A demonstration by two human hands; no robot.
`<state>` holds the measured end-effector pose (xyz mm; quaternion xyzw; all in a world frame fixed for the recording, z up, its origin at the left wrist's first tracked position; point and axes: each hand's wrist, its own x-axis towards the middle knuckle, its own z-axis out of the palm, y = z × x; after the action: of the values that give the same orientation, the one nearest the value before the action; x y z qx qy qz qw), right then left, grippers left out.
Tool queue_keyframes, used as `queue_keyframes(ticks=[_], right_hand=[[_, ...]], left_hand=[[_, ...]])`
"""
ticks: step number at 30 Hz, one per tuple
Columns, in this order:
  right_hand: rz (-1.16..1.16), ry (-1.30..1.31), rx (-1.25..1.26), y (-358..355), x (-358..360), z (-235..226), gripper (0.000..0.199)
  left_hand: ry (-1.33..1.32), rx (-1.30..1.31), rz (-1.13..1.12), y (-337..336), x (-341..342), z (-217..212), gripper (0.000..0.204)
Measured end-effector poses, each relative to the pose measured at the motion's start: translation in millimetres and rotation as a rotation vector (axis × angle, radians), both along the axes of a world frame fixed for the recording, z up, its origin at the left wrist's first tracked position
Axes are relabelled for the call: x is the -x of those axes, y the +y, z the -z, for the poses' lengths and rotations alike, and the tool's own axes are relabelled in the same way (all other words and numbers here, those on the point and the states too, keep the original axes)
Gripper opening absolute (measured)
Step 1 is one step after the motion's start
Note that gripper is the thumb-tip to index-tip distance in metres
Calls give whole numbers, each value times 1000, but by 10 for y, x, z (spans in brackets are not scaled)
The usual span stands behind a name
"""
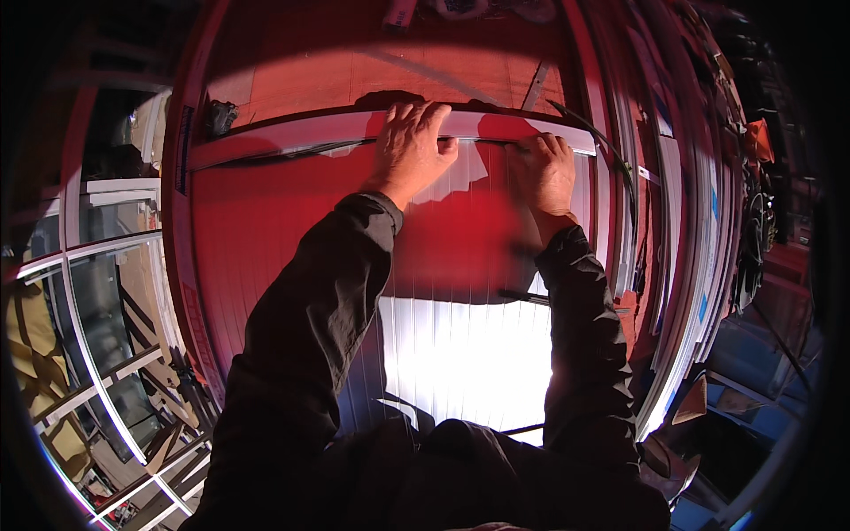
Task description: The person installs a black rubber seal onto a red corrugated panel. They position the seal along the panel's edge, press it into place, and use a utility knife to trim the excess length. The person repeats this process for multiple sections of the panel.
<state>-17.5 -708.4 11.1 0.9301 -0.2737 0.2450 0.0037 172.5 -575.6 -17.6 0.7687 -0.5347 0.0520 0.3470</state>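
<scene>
left hand [412, 150] draped over a pale pinkish bar [496, 126], right hand [546, 174] curled at its near edge, 2 dark sleeves [305, 292], thin black strip [292, 153] along the bar, ribbed panel [266, 230] below with a crazy bright patch [469, 363], glazed frames [106, 310] off left

The camera sits on the person's head, the left one of a pair worn side by side, and it looks down past the person's chest [487, 469] at the bottom edge. The sleeves [305, 305] run up from below, near and big, while the left hand [412, 150] and right hand [547, 181] show smaller, above the middle, farther off. The panel [274, 230] is seen from above, filling the centre. It's a wide fisheye, so the bar [301, 137] bows across the upper part, and the frames [75, 305] on the left and strips [708, 283] on the right curve round the sides.
</scene>
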Motion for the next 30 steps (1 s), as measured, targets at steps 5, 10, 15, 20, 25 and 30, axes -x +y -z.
queue_keyframes(ticks=[5, 10, 15, 20, 25, 30], right_hand=[[66, -44, 1, -130, 108, -55, 21], [37, -3, -11, -412, 436, -81, 21], [66, 18, -25, -533, 595, -83, 19], [84, 52, 47, -632, 634, 16, 12], [108, 101, -21, -378, 502, -72, 15], [-174, 18, -160, 611, -667, -101, 24]], left_hand=[[-8, -52, -36, 9, 15, -2, 45], [-10, -27, -28, -16, 56, -24, 45], [-8, -18, -10, -18, 49, -20, 46], [13, 3, -18, 37, 27, -23, 47], [-2, 89, -138, 526, -164, 5, 41], [15, 117, -372, 1704, -1047, 197, 21]])
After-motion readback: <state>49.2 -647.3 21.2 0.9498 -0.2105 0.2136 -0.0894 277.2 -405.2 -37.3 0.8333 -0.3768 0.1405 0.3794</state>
